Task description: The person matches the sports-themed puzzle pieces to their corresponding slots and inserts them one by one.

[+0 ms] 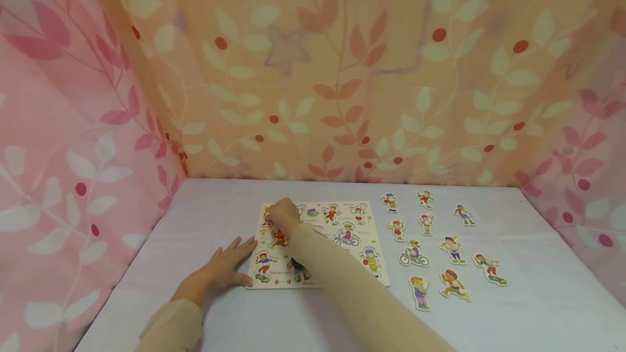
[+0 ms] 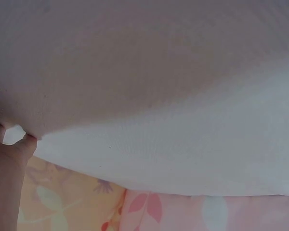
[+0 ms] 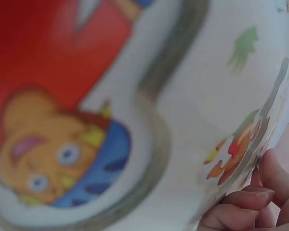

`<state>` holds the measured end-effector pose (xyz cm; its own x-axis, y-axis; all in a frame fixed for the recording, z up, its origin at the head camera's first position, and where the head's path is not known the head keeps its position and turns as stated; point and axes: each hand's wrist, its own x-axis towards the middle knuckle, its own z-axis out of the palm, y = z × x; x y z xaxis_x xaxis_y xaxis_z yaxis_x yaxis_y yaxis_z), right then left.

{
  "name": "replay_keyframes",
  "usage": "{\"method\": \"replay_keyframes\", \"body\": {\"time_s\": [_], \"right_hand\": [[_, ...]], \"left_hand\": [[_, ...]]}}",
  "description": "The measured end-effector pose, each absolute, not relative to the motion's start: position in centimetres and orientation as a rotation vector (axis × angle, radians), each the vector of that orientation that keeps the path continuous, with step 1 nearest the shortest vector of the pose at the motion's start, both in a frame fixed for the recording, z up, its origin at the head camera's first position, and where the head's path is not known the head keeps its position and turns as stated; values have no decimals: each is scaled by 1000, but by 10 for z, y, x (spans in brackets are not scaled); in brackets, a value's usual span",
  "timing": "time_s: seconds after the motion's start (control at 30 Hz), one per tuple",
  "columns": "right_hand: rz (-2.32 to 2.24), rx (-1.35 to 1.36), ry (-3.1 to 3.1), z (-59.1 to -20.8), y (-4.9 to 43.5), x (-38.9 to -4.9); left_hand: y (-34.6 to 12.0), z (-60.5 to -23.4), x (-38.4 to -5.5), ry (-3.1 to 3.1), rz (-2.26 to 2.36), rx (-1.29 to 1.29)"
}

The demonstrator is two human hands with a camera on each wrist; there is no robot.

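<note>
A puzzle board (image 1: 318,254) printed with children at sports lies on the table in the head view. My right hand (image 1: 285,215) is over its upper left corner, fingers curled. It pinches a small puzzle piece there, mostly hidden by the fingers. In the right wrist view the thumb and curled fingers of this hand (image 3: 250,204) come together low over the board's printed surface. My left hand (image 1: 227,266) lies flat on the table with fingers spread, fingertips against the board's left edge and thumb at its lower left corner.
Several loose sports-figure pieces lie right of the board, among them a cyclist (image 1: 414,254), a runner (image 1: 454,286) and a skateboarder (image 1: 490,269). A white cloth covers the table (image 1: 538,308). Patterned curtains (image 1: 342,69) enclose the back and sides.
</note>
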<state>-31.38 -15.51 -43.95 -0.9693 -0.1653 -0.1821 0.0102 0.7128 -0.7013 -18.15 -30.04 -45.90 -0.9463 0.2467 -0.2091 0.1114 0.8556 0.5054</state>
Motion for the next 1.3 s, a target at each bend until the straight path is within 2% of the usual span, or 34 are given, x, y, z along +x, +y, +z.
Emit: {"method": "replay_keyframes", "body": {"time_s": [0.2,0.43,0.83,1.3], "right_hand": [[-1073,-173,2652,-439,-155,-319],[-1536,-47,2353,-442,-132,-327],[-1659,-202,2353,-391,-71,-337],[-1609,-138,2383,-350,7,-337]], "left_hand": [[-304,-460,-185,2766,721,296],[-305,-464,-192,2747,733,293],[-320,-465,-205,2792,708,358],[-336,-465,-216,2776,705,357]]}}
